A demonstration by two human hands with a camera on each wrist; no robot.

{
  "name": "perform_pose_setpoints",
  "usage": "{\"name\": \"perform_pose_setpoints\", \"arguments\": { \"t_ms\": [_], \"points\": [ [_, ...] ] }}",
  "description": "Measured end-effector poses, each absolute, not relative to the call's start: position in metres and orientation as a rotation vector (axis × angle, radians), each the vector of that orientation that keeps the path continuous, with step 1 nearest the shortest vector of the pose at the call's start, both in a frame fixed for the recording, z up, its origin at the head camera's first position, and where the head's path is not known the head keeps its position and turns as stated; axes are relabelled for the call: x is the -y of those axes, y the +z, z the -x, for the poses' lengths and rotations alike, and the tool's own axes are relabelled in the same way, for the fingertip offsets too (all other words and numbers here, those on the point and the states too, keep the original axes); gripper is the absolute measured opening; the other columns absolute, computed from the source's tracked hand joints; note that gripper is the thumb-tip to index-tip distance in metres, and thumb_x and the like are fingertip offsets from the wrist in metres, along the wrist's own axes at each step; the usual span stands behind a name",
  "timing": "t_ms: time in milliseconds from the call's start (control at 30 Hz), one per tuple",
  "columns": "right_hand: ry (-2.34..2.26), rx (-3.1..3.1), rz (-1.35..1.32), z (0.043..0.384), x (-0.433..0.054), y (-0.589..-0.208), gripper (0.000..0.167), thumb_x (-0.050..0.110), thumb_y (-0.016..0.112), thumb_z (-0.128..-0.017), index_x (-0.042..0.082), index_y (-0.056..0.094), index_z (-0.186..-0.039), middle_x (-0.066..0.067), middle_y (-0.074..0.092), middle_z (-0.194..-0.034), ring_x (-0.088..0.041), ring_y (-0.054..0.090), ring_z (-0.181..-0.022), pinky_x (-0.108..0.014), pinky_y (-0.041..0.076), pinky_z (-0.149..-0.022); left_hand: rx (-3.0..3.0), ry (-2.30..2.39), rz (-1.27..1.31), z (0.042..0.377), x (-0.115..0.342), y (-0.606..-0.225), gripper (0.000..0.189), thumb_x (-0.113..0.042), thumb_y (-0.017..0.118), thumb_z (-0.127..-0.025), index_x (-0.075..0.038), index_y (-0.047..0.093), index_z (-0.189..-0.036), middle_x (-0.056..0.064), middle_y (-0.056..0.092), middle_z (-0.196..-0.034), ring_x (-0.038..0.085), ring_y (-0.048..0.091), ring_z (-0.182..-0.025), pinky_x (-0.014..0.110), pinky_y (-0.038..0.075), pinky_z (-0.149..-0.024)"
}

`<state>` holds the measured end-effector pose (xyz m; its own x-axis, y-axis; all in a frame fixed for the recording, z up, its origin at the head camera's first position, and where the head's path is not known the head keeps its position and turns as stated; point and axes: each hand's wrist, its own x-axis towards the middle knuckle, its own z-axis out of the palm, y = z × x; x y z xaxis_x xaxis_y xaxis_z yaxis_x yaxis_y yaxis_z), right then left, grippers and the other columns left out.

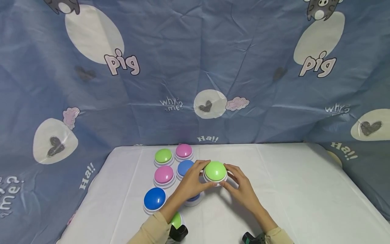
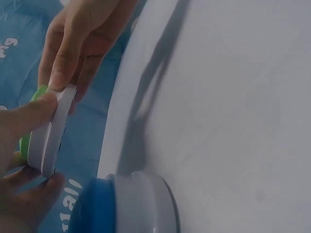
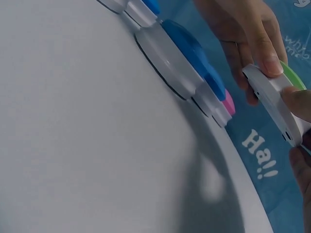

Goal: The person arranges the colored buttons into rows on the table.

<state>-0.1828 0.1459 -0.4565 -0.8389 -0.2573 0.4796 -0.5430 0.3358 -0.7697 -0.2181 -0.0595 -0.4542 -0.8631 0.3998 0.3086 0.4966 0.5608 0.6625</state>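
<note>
Both hands grip a round push button with a green dome and white base [image 1: 215,171], raised above the white table. My left hand [image 1: 192,183] pinches its left side, thumb at the near edge and fingers at the far edge. On the opposite side, my right hand [image 1: 244,189] holds it the same way. In the left wrist view the button [image 2: 48,131] is seen edge-on, clear of the table. The right wrist view shows the white underside of the button [image 3: 277,104] tilted between thumbs and fingers.
Similar buttons stand left of the hands: a green one [image 1: 163,156], pink ones [image 1: 183,150] [image 1: 164,174], and blue ones [image 1: 155,198] [image 1: 184,167]. My left forearm partly covers another blue one [image 1: 193,200] and a green one [image 1: 176,220]. Behind the table [image 1: 304,189] hangs a blue printed cloth [image 1: 259,118].
</note>
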Motion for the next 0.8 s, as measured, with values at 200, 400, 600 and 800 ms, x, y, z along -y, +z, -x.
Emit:
{"name": "perform_pose_setpoints", "arguments": {
  "t_ms": [200, 400, 600, 800],
  "points": [
    [1.513, 2.308, -0.730, 0.189, -0.146, -0.449, 0.058, -0.003, 0.070, -0.080, -0.011, 0.046, -0.132, -0.026, 0.048, -0.130, -0.041, 0.046, -0.123, -0.046, 0.044, -0.099, 2.681, -1.171, 0.768, 0.228, 0.057, -0.451, 0.078, -0.039, 0.080, -0.073, -0.009, 0.047, -0.138, 0.005, 0.053, -0.130, 0.019, 0.057, -0.114, 0.032, 0.052, -0.093],
    [1.536, 2.275, -0.727, 0.203, -0.149, -0.455, 0.058, -0.005, 0.070, -0.079, -0.010, 0.046, -0.131, -0.027, 0.048, -0.130, -0.041, 0.046, -0.124, -0.048, 0.043, -0.099, 2.690, -1.172, 0.765, 0.238, 0.053, -0.451, 0.079, -0.038, 0.080, -0.074, -0.009, 0.045, -0.139, 0.007, 0.052, -0.132, 0.020, 0.057, -0.115, 0.031, 0.051, -0.094],
    [1.577, 2.288, -0.688, 0.226, -0.158, -0.478, 0.059, -0.001, 0.071, -0.080, -0.004, 0.047, -0.134, -0.019, 0.048, -0.133, -0.034, 0.045, -0.127, -0.043, 0.042, -0.103, 2.721, -1.124, 0.753, 0.250, 0.047, -0.453, 0.079, -0.039, 0.079, -0.074, -0.009, 0.045, -0.139, 0.008, 0.052, -0.133, 0.021, 0.056, -0.117, 0.035, 0.049, -0.097],
    [1.592, 2.316, -0.696, 0.237, -0.162, -0.478, 0.058, 0.001, 0.069, -0.082, -0.006, 0.045, -0.135, -0.023, 0.046, -0.134, -0.038, 0.044, -0.128, -0.043, 0.042, -0.103, 2.748, -1.076, 0.719, 0.259, 0.042, -0.455, 0.078, -0.038, 0.078, -0.075, -0.007, 0.045, -0.138, 0.010, 0.054, -0.133, 0.024, 0.055, -0.120, 0.039, 0.047, -0.100]
  ]
}}
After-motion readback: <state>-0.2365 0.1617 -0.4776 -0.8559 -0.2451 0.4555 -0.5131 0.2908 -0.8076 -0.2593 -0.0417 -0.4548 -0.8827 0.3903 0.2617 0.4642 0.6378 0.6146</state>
